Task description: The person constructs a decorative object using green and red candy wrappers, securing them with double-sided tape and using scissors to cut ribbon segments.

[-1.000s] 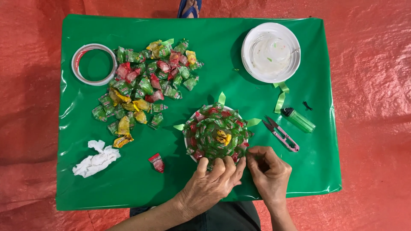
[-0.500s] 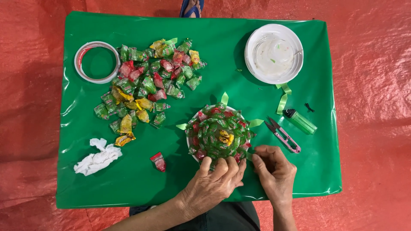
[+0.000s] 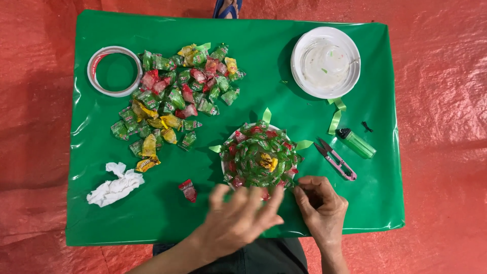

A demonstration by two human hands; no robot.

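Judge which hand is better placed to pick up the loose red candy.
Left. The left hand hovers right beside the loose red candy; the right hand is on the far side, at the candy dome.

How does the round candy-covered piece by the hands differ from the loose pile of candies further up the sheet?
The candy-covered piece is a tight round dome, mostly green wrappers; the loose pile sprawls flat, with more red and yellow mixed in. The left hand and right hand are at the dome's near edge; nothing touches the pile. Both rest on the green sheet.
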